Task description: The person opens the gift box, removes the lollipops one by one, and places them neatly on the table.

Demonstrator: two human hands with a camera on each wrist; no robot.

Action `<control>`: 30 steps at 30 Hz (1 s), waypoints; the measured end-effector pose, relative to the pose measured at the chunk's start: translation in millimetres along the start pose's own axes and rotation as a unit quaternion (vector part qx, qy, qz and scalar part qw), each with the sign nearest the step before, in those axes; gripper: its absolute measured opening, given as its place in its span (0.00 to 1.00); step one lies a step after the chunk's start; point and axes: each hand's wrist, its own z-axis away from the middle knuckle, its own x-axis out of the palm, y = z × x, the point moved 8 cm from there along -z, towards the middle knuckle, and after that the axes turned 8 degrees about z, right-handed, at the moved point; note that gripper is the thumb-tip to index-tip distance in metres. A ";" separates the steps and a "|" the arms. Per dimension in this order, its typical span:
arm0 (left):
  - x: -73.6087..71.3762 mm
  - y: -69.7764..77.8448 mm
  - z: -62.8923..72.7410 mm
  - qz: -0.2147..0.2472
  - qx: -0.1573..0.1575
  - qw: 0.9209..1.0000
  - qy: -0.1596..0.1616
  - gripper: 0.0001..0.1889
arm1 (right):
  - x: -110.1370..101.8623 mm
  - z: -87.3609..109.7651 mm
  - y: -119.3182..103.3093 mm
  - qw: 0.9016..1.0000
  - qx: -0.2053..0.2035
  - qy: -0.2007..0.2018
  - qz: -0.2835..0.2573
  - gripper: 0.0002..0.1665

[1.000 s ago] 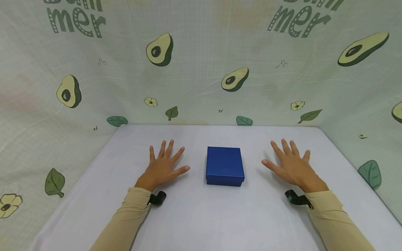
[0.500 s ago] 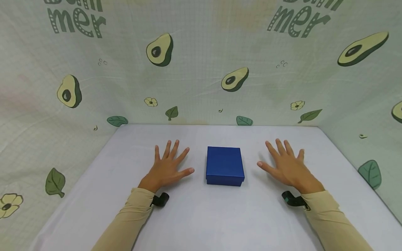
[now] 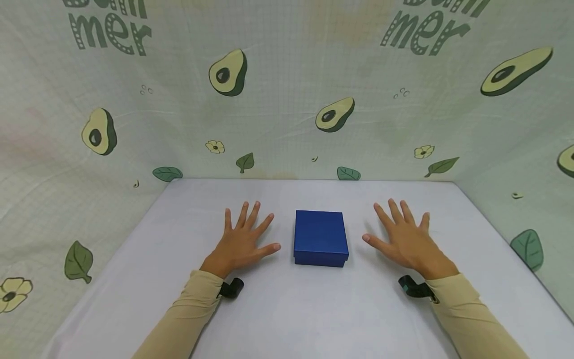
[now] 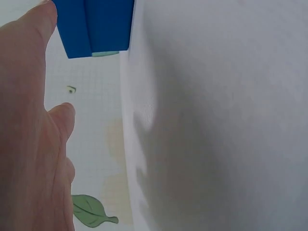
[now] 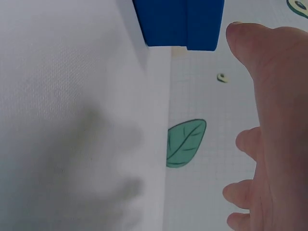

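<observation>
A blue lidded box (image 3: 320,238) sits near the middle of the white table, its lid on. To its left my left hand (image 3: 242,243) is held palm down with fingers spread, the thumb pointing toward the box. On the other side my right hand (image 3: 405,243) is spread the same way, its thumb a short gap from the box. Both hands hold nothing. In the left wrist view the box (image 4: 98,26) shows at the top beside the thumb, and the hand's shadow falls on the table. The right wrist view has the box (image 5: 180,24) at the top too, left of the thumb.
The white table (image 3: 287,314) has its far edge against a hanging cloth (image 3: 278,114) printed with avocados, leaves and flowers. The cloth also hangs at both sides. A small black camera is on each wrist, the left camera (image 3: 232,288) and the right camera (image 3: 412,286).
Both hands have moved inward toward the box, the left one rightward and the right one leftward, with fingers still spread. The box has stayed in place.
</observation>
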 end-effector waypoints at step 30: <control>5.0 14.3 -1.6 0.021 0.038 0.999 -0.008 0.44 | -7.8 4.4 -29.2 0.995 -0.078 0.058 -0.019 0.47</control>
